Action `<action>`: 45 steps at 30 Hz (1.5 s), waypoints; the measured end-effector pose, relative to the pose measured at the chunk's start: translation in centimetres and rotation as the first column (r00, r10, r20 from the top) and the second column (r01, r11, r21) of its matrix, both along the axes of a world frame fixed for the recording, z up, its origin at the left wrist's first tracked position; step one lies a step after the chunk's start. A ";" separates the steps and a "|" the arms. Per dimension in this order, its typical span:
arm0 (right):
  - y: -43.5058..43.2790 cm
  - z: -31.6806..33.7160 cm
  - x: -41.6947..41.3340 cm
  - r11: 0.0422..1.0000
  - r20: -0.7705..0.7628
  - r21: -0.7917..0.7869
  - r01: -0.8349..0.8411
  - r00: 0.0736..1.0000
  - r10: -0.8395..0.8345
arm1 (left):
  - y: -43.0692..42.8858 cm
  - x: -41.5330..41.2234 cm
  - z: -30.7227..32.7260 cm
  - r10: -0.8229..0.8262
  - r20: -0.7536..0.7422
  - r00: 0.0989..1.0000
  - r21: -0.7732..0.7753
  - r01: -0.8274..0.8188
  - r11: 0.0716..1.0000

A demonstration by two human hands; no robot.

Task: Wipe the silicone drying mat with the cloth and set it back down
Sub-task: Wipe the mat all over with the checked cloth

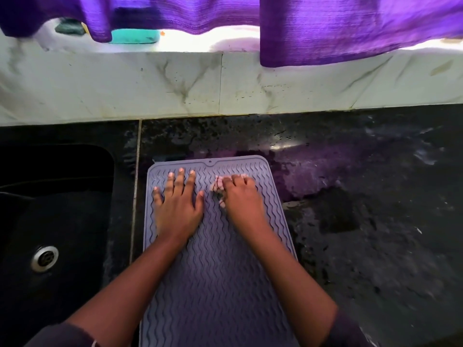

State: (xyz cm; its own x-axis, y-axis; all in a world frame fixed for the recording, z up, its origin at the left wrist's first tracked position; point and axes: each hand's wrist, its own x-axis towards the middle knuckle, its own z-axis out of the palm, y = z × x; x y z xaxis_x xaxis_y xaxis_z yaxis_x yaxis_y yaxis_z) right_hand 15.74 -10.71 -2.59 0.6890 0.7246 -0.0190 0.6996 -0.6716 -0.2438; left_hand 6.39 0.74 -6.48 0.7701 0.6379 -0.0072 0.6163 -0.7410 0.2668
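- mat [218, 259], grey silicone with wavy ridges, lies flat on the dark wet tabletop [363, 221], just right of the black sink [55, 209].
- left hand [179, 206] rests palm down on the mat's far left part, fingers spread wide and flat.
- right hand [241, 199] is curled around a small bunched pinkish cloth [217, 187], pressing it onto the mat near the far edge.
- purple curtain [350, 28] hangs over the pale marbled ledge [175, 83] behind the tabletop.
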 end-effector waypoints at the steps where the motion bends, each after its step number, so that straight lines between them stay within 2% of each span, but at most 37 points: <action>1: -0.7 0.2 -0.5 1.000 -0.027 -0.009 -0.014 1.000 0.013 | 0.0 0.0 0.0 0.000 -0.002 1.000 0.001 0.000 1.000; 3: -0.9 0.9 -0.2 0.999 -0.111 -0.018 0.042 0.993 -0.044 | 0.0 0.0 0.0 -0.003 -0.003 1.000 -0.002 0.003 1.000; 5: 0.2 1.3 1.3 0.988 -0.161 0.057 0.141 0.978 -0.130 | 0.0 -0.1 0.0 -0.004 0.000 1.000 -0.009 0.004 1.000; 7: 1.6 0.8 2.5 0.985 -0.102 0.095 0.144 0.986 -0.135 | -0.1 0.0 0.1 0.003 0.002 1.000 -0.011 -0.003 1.000; 14: 0.5 -0.7 1.2 0.999 0.025 -0.012 0.051 0.998 -0.050 | -0.1 0.0 0.1 0.005 0.004 1.000 -0.016 -0.005 1.000; 20: -4.9 0.9 -4.3 0.998 -0.102 -0.061 0.002 0.995 -0.008 | -0.1 0.0 0.1 -0.007 0.007 1.000 -0.016 0.007 1.000; 23: -3.3 2.3 -2.1 0.993 -0.177 0.032 0.110 0.979 -0.103 | -0.1 0.0 0.3 -0.010 0.001 1.000 -0.014 0.010 1.000; 25: -1.2 1.6 -0.7 0.983 -0.112 0.112 0.148 0.984 -0.136 | -0.1 0.0 0.3 -0.004 -0.002 1.000 -0.013 0.004 1.000; 29: 1.1 -0.6 0.0 0.990 0.026 0.061 0.127 0.991 -0.129 | -0.2 0.0 0.2 0.000 -0.006 1.000 -0.011 0.000 1.000; 33: -1.5 -0.2 -2.3 0.995 0.049 0.013 0.103 0.993 -0.104 | -0.2 0.1 0.2 -0.005 0.001 1.000 -0.006 0.005 1.000; 37: -5.4 1.2 -5.8 0.998 -0.108 -0.049 0.039 0.993 -0.044 | -0.2 0.0 0.2 -0.004 0.007 1.000 -0.010 0.004 1.000; 40: -5.0 2.9 -3.9 0.989 -0.291 0.047 0.140 0.949 -0.120 | -0.2 -0.1 0.2 -0.011 -0.001 1.000 -0.003 0.011 1.000; 43: -2.0 1.9 0.1 0.978 -0.168 0.118 0.173 0.974 -0.152 | -0.2 0.0 0.1 -0.009 0.003 1.000 -0.002 0.009 1.000; 45: -0.4 0.7 1.9 0.984 -0.067 0.079 0.158 0.986 -0.152 | -0.3 0.0 0.0 -0.010 0.009 1.000 0.002 0.010 1.000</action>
